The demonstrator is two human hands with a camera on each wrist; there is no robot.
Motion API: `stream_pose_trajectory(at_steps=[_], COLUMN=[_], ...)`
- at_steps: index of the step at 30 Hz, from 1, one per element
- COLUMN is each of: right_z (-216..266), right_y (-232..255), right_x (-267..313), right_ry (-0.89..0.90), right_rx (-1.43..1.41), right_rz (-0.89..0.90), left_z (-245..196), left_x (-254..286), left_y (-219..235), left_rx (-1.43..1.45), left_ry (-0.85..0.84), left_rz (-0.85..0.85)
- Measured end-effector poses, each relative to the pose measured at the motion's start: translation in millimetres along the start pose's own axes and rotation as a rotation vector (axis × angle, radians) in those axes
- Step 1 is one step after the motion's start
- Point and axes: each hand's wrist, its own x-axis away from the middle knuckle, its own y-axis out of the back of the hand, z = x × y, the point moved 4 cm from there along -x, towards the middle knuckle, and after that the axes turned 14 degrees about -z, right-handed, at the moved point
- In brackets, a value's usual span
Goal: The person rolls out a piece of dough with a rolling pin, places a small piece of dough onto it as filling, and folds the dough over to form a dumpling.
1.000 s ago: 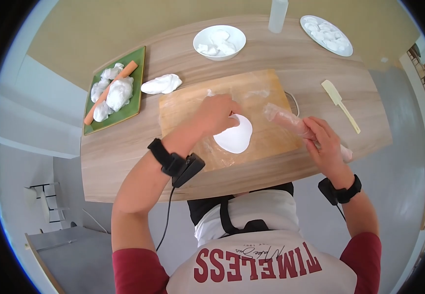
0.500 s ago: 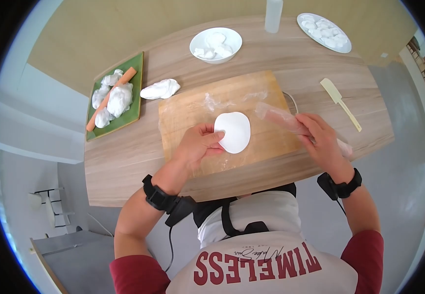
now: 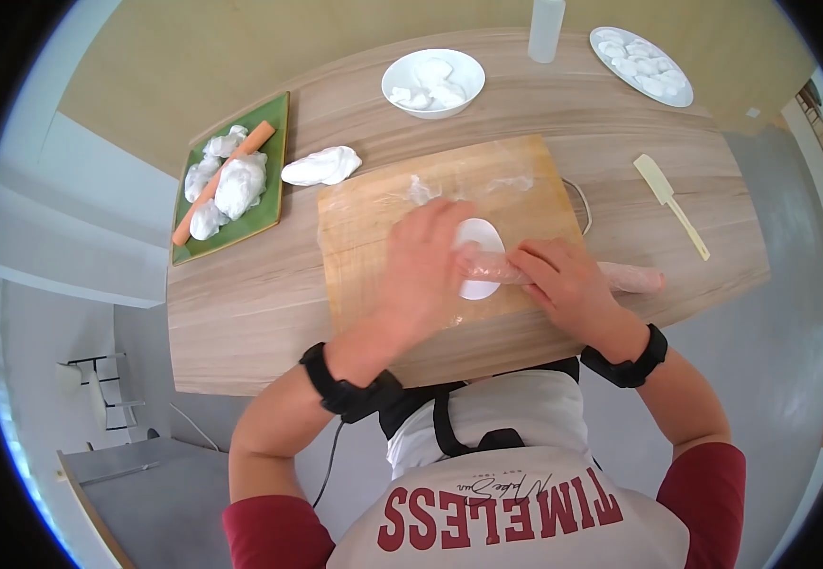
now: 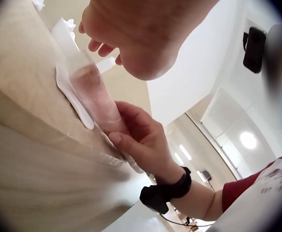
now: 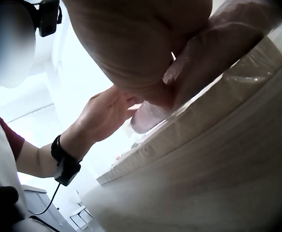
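A flat white round of dough lies on the wooden board, partly covered by a rolling pin wrapped in clear film. My right hand grips the pin around its middle, thumb on the near side. Blurred in the head view, my left hand is at the pin's left end. From the left wrist view, this left hand hangs above the pin with its fingers loosely extended. There the pin slants just over the thin dough edge.
A green tray at left carries wrapped white lumps and an orange stick. Beside it is a white lump. Farther back stand a white bowl, a bottle and a plate of white pieces. A cream spatula lies right.
My left hand pinched and turned the dough round, then let go and moved up to the pin's left end. My right hand brought the rolling pin leftward over the dough.
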Motion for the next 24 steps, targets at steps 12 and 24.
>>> stream_pose_trajectory(at_steps=[12,24], right_z=[-63,31], right_y=[-33,-2], right_x=[-44,16], right_ry=[-0.079,-0.050], right_rx=[0.418,0.307], right_rz=[0.050,0.184], left_z=[31,-29], left_x=[-66,21], left_y=[-81,-26], left_rx=[-0.144,0.010], left_ry=[-0.071,-0.217], left_rz=[0.120,0.273])
